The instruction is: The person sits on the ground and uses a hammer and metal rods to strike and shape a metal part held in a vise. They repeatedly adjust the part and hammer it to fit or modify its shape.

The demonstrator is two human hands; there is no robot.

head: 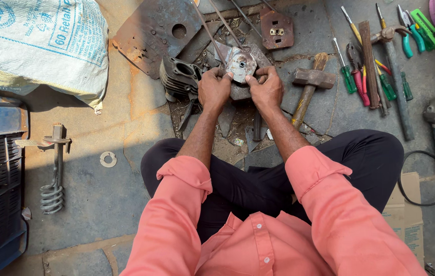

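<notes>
Left hand and right hand, fingers clamped on hexagonal metal plate, steadying it over a block; hammer beside.

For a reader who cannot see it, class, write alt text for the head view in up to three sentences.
A seated person in a pink shirt presses a small shiny metal plate on the ground between the left hand and right hand. A hammer lies just right of the hands, with screwdrivers and pliers beyond. A finned engine part lies to their left.
</notes>
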